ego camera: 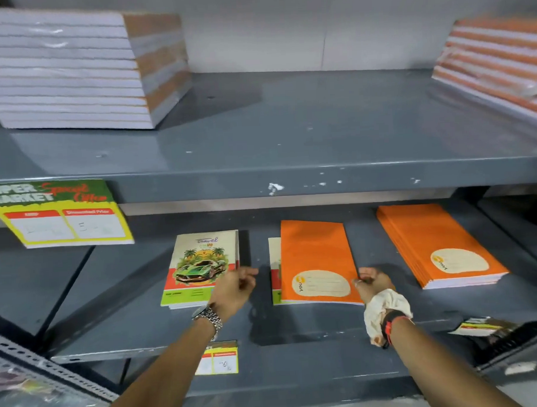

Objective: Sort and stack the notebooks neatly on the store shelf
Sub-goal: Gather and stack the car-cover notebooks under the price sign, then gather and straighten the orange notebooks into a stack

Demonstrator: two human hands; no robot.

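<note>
Nearest to the camera, two bare forearms reach forward over the front edge of the lower shelf (297,328). A small price tag (217,358) hangs from this front edge, between the arms. The left wrist carries a metal watch (208,318); the right wrist has a pale cloth (384,313) wrapped around it and a dark band with red.

The left hand (234,289) is above the near right corner of the car-cover notebook (199,269), which lies flat on the lower shelf, left of the middle. Its fingers are loosely curled and hold nothing; if they touch the cover, I cannot tell.

The right hand (373,280) is at the near right corner of the single orange notebook (317,262), in the middle of the shelf. Its fingers seem to pinch the edge of this cover, but the grip is small and partly hidden. This notebook lies on top of another notebook (274,270), of which only a strip shows at its left side.

Farther right on the same shelf is a neat orange stack (438,245), apart from the hand.

Above, a yellow and green offer card (58,212) hangs from the front edge of the upper shelf (289,134). On that shelf, a tall wrapped pile (80,70) stands at the far left, and an orange-striped pile (498,61) at the far right.
</note>
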